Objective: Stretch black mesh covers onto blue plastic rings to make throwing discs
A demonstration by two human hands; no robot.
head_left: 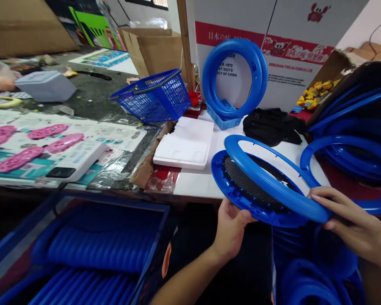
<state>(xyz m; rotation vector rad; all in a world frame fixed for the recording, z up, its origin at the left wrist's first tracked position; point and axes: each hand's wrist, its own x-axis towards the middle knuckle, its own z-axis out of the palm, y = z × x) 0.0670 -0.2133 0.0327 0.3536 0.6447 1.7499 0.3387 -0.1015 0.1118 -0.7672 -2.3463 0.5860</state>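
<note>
My left hand [231, 226] is closed on the near rim of a round blue frame [220, 176] with black mesh [241, 176] across its middle. A smooth blue ring [257, 182] is tilted over that frame, its right end pinched between the thumb and fingers of my right hand [352, 224]. Ring and frame overlap toward the right; at the left the ring's edge stands above the frame with a gap. Just right of them another blue ring [343, 142] lies near the table's right side.
Blue rings [231, 114] stand in a small light-blue basket [224, 122] against a large printed box [292, 25]. White foam [187, 144], black cloth [273, 127] and a blue basket [155, 97] lie behind. Stacked rings [95, 245] fill a crate below left.
</note>
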